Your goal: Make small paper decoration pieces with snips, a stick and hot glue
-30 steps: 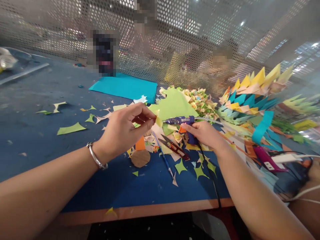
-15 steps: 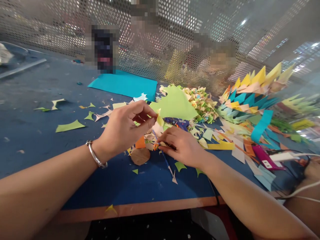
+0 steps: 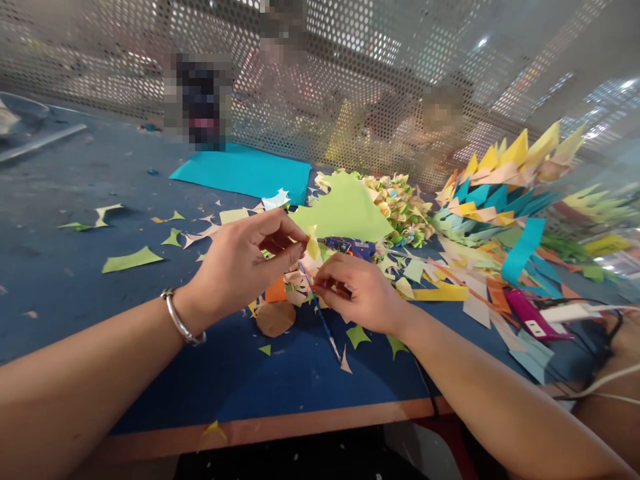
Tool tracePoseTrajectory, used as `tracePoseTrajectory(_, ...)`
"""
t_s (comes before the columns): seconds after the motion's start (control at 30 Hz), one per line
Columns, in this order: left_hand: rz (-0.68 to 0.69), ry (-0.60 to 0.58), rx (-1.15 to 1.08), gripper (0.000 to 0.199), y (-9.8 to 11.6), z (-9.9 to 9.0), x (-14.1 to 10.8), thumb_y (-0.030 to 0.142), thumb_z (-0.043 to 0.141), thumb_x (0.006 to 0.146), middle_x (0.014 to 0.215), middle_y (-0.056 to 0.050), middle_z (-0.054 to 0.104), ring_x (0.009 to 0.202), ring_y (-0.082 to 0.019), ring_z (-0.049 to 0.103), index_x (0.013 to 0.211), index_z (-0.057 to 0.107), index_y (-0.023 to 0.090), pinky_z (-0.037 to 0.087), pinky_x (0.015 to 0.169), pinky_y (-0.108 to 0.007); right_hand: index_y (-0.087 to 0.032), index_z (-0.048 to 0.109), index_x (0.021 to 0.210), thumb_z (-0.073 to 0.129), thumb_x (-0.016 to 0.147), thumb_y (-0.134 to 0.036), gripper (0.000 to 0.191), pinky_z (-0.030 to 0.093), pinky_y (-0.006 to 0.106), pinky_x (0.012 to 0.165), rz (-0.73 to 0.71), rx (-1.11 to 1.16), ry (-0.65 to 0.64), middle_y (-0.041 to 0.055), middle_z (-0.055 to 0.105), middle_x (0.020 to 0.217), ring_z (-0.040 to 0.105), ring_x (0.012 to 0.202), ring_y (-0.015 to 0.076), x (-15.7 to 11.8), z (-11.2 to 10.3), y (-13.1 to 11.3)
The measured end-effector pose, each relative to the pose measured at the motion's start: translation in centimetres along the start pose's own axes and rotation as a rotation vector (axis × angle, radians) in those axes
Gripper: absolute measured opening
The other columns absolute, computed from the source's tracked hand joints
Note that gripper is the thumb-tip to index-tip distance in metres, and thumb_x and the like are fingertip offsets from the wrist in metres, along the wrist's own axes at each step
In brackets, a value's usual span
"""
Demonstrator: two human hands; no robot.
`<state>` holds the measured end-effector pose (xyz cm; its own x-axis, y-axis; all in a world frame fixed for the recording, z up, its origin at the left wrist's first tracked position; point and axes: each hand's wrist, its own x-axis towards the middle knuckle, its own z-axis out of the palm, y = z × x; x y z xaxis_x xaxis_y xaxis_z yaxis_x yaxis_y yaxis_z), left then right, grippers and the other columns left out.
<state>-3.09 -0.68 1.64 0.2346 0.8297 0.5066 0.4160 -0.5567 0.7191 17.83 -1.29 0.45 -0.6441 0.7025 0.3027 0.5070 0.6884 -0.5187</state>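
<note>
Blue table (image 3: 200,380), turquoise sheet (image 3: 245,172), paper scraps (image 3: 133,260); wooden disc (image 3: 275,319)

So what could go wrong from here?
The glue gun lies with its nozzle toward the left hand and its yellow paper piece; if hot, it might burn a fingertip.
The black cord runs under the right forearm and over the table edge, so an arm movement could snag it.

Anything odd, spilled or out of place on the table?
Mainly the glue gun: it lies among loose paper scraps, nozzle pointing toward the left hand, no stand visible. Also, a yellow scrap sits on the table's front edge. No spill visible.
</note>
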Motion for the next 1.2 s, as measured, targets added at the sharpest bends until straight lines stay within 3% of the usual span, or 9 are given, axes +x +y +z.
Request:
tracePoseTrajectory(0.27,0.02,-0.141,-0.07,0.003,-0.3,0.3,-0.2,0.019,0.062,0.083,0.08,-0.001,0.069,0.071,-0.012,0.064,0.083,0.065,0.018,0.053,0.066,-0.023,-0.017,0.058,0.08,0.062,0.086,-0.023,0.009,0.045,0.022,0.055,0.179,0.415,0.201,-0.0004,0.06,0.073,0.056,0.06,0.0093,-0.5,-1.4,-0.1)
tracePoseTrajectory(1.2,0.242,-0.233,0.085,0.013,-0.4,0.9,-0.1,0.012,0.056,0.083,0.088,-0.001,0.071,0.078,-0.013,0.066,0.084,0.065,0.021,0.051,0.071,-0.022,-0.018,0.055,0.078,0.065,0.084,-0.026,0.015,0.038,0.02,0.049,0.265,0.497,0.08,-0.0032,0.054,0.066,0.048,0.054,0.0074,-0.7,-1.9,-0.1)
